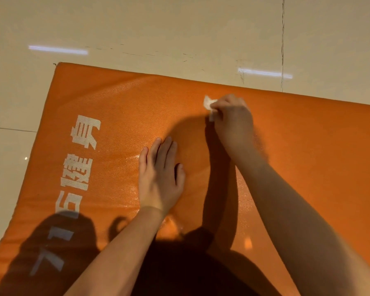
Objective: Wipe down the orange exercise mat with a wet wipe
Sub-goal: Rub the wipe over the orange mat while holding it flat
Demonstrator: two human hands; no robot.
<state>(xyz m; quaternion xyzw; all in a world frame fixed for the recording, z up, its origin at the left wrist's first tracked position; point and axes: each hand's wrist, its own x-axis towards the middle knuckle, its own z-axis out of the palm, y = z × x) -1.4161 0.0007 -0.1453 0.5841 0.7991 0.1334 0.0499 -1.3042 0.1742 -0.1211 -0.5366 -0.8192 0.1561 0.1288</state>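
The orange exercise mat [120,103] lies flat on the floor and fills most of the view, with white printed characters along its left side. My right hand [233,122] grips a small crumpled white wet wipe [208,103] and holds it against the mat near the far edge. Only a corner of the wipe shows past my fingers. My left hand [160,174] rests flat on the mat with straight fingers, nearer to me and left of the right hand. Wet, shiny streaks show on the mat around both hands.
Glossy beige floor tiles [179,28] surround the mat on the far and left sides, with dark grout lines and light reflections. The mat's far left corner [59,65] is in view. My shadow falls over the near part of the mat.
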